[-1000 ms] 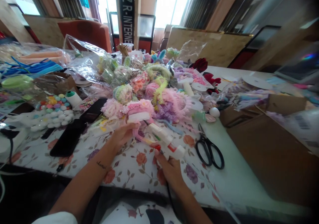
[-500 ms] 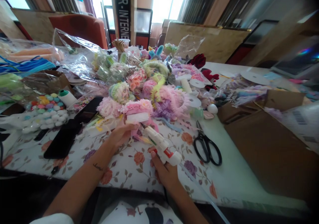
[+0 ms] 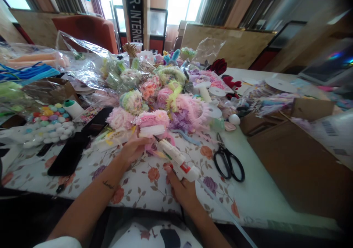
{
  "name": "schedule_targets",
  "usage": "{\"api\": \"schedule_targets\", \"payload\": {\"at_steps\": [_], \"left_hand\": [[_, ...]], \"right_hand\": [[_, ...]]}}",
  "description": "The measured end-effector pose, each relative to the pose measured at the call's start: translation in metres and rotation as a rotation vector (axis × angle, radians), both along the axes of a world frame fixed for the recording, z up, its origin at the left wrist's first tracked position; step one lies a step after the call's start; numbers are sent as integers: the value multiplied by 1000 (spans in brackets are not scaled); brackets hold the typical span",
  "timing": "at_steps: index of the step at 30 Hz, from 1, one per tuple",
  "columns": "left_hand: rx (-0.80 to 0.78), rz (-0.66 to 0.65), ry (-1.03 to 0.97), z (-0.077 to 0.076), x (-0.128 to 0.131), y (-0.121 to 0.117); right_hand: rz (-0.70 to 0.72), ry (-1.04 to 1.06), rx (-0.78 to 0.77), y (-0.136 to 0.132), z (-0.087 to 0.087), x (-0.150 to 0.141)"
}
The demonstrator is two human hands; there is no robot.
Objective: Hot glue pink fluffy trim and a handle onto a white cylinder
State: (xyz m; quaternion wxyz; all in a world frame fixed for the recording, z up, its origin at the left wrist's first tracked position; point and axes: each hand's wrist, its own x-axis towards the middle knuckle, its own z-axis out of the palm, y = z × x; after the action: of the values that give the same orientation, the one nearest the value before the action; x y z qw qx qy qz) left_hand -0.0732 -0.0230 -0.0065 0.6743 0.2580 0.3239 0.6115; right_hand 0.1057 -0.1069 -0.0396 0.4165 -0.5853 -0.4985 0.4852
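Observation:
My right hand [image 3: 180,185] is closed around the handle of a white glue gun [image 3: 175,156], with a long clear glue stick [image 3: 220,207] trailing from its back end. The gun's dark nozzle points up and left, close to a white-edged piece [image 3: 151,130] topped with pink ruffles and flowers [image 3: 153,118]. My left hand [image 3: 135,149] grips the near left side of this pink piece, fingers closed on it. A pink ribbon [image 3: 150,148] hangs beneath, partly hidden by the hand and the gun.
Black-handled scissors [image 3: 228,163] lie to the right, beside a cardboard box [image 3: 298,163]. Behind is a heap of pastel yarn and trims [image 3: 165,89]. On the left are a black phone [image 3: 67,156], bagged pompoms [image 3: 52,128] and a thread spool [image 3: 73,109]. A flowered cloth [image 3: 132,189] covers the near table.
The glue gun has turned in my right hand, showing its side and glue stick more plainly, its nozzle nearer the pink piece. My left hand keeps its hold. The view has shifted slightly.

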Motion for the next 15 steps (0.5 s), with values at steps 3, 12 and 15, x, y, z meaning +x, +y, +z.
{"api": "schedule_targets", "payload": {"at_steps": [3, 12, 15], "left_hand": [[11, -5, 0, 0, 0, 0], [-77, 3, 1, 2, 0, 1], [-112, 21, -18, 2, 1, 1]], "right_hand": [[-8, -7, -17, 0, 2, 0], [-39, 43, -89, -1, 5, 2], [-42, 15, -34, -1, 4, 1]]}}
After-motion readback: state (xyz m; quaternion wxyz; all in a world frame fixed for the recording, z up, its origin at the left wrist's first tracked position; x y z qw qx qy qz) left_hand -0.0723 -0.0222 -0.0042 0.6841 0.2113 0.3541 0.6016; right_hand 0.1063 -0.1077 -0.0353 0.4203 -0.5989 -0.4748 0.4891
